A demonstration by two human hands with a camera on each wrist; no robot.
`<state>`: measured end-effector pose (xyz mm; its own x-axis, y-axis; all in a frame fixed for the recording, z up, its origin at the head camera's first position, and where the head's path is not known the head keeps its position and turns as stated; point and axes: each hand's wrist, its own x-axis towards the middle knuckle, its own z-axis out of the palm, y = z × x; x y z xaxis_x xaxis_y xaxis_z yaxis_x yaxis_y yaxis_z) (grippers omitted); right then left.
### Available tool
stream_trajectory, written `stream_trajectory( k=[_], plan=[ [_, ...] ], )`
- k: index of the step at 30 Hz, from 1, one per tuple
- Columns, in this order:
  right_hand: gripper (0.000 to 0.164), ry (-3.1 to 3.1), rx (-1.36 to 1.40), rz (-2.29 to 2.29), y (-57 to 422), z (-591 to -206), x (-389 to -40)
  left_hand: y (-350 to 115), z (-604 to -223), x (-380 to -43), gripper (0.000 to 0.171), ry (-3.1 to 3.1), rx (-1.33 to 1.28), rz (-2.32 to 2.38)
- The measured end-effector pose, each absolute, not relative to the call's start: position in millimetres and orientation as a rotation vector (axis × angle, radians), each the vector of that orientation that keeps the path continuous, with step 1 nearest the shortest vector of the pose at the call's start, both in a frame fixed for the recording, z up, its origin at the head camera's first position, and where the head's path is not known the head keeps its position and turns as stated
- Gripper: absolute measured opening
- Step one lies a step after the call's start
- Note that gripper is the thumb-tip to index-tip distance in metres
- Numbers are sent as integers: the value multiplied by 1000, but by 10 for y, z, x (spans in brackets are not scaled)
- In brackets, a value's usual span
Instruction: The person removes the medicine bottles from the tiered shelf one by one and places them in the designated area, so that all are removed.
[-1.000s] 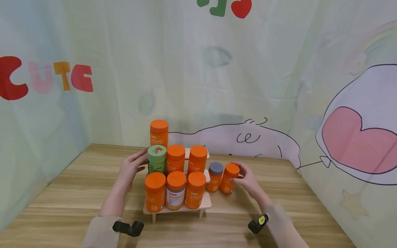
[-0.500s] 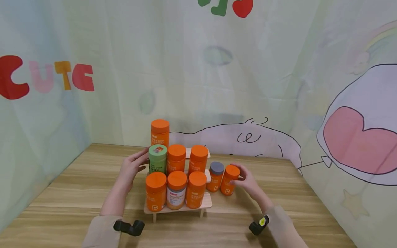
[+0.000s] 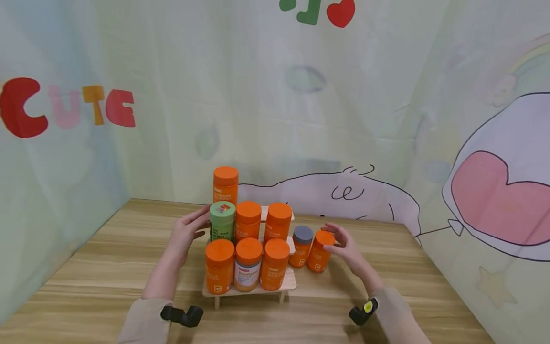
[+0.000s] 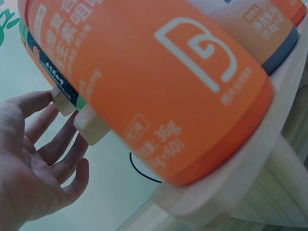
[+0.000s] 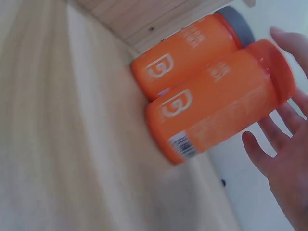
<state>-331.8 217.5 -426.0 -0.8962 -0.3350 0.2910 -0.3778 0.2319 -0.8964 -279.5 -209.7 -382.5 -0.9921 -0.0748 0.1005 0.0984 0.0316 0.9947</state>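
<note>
Just right of the stepped wooden rack stands an orange bottle (image 3: 319,257) with an orange lid, beside an orange bottle with a grey lid (image 3: 303,235). My right hand (image 3: 347,246) is around the orange lid's right side. In the right wrist view the thumb and fingers of the right hand (image 5: 288,154) are spread, and a gap shows at the thumb; contact behind the lid is hidden. My left hand (image 3: 182,238) is at the rack's left side, by the green bottle (image 3: 222,224). In the left wrist view its relaxed fingers touch the wooden tier ends (image 4: 91,126).
Several orange-lidded bottles stand on the wooden rack (image 3: 289,282); one (image 3: 225,184) is on its top tier at the left. Wood-grain table (image 3: 318,310) extends around the rack. A printed curtain (image 3: 258,95) closes off the back and sides.
The orange bottle by my right hand has shifted slightly toward me. My right fingers have loosened from its lid. My left hand stays beside the rack, and the head view has drifted a little.
</note>
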Motion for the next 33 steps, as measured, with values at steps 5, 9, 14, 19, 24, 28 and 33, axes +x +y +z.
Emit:
stream_trajectory(
  k=[5,9,14,19,24,28,33],
  plan=[
    [57,-2373,718,1783,2103,-4052,-3339,-2088,-3815,-2783,57,-2164,-20,-2104],
    [55,-2288,752,1771,1996,-3816,-3352,-2080,-3815,-2784,58,-2168,-9,-2111],
    [54,-2259,802,1752,1755,-3461,-3392,-2089,-3819,-2772,58,-2175,1,-2107],
    [53,-2180,875,1752,1416,-3089,-3395,-2099,-3815,-2774,57,-2172,1,-2105],
    [54,-2145,943,1727,1062,-2764,-3345,-2092,-3807,-2784,58,-2169,-10,-2119],
    [56,-2192,989,1732,816,-2599,-3320,-2090,-3805,-2791,57,-2175,0,-2125],
    [61,-2281,1042,1775,550,-2486,-3309,-2087,-3802,-2780,57,-2177,10,-2124]
  ],
)
